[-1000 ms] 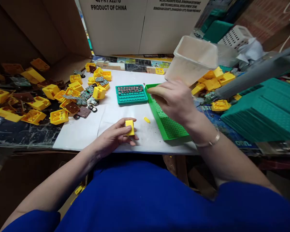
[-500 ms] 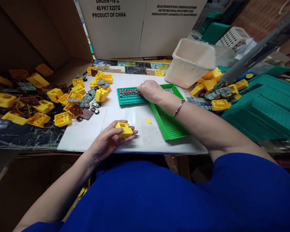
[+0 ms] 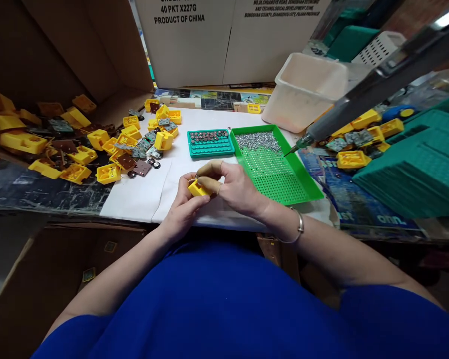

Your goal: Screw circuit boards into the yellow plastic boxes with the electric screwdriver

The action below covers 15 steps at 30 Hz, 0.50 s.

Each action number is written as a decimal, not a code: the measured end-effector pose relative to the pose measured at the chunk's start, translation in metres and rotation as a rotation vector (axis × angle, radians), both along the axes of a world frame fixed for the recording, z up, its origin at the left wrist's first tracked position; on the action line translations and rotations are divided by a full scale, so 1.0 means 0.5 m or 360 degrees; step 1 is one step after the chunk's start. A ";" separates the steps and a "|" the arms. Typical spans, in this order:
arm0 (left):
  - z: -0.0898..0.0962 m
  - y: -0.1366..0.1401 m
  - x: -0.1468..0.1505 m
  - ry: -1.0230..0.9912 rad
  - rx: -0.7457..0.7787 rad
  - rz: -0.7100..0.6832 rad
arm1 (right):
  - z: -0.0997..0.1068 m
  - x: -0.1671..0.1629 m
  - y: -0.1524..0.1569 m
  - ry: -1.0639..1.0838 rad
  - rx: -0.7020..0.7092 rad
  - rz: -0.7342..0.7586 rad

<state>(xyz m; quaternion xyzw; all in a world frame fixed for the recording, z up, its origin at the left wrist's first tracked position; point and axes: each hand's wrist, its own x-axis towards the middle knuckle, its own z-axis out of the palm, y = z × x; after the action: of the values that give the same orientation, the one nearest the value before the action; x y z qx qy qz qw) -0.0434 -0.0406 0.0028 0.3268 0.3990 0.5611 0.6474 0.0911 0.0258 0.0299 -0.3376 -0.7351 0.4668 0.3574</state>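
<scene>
My left hand (image 3: 183,203) is closed around a small yellow plastic housing (image 3: 196,189), holding it above the white work surface near its front edge. My right hand (image 3: 237,188), with tan covers on thumb and forefinger, pinches a small dark metal piece at the housing's open top; it looks like a button cell, mostly hidden by the fingertips. Beyond the hands lies a teal slotted tray (image 3: 209,149) with rows of round button cells (image 3: 208,135) in its back part. Right of it is a green perforated tray (image 3: 280,177) with many small screws (image 3: 260,141) at its far end.
Yellow housings (image 3: 108,173), circuit boards and small round black parts are heaped on the left. A hanging screwdriver (image 3: 344,104) points down over the green tray. At the right stand a whitish plastic bin (image 3: 307,89), more housings (image 3: 353,159) and stacked teal trays (image 3: 407,174). A carton (image 3: 224,45) stands behind.
My right hand has come back from the teal tray to the yellow housing in my left hand. The small yellow tab on the table is now out of sight behind the right hand.
</scene>
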 end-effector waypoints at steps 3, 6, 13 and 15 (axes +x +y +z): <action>-0.002 -0.002 0.006 0.0053 0.0018 -0.0025 | -0.026 0.003 -0.021 0.0037 0.0021 -0.0080; -0.005 -0.003 0.004 0.0076 -0.0025 -0.0041 | -0.034 0.011 -0.012 0.0127 -0.0111 -0.0104; -0.017 -0.002 -0.006 0.0311 0.0102 -0.0162 | 0.000 0.036 0.015 -0.0198 -0.0395 0.0249; -0.017 0.002 -0.005 0.0295 0.0101 -0.0192 | 0.013 0.040 0.023 -0.0323 -0.0352 0.0306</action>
<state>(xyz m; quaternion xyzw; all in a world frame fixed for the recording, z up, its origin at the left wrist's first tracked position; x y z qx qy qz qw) -0.0461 -0.0394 -0.0058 0.4212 0.4187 0.5008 0.6297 0.1112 0.0370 0.0363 -0.3484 -0.7404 0.5404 0.1958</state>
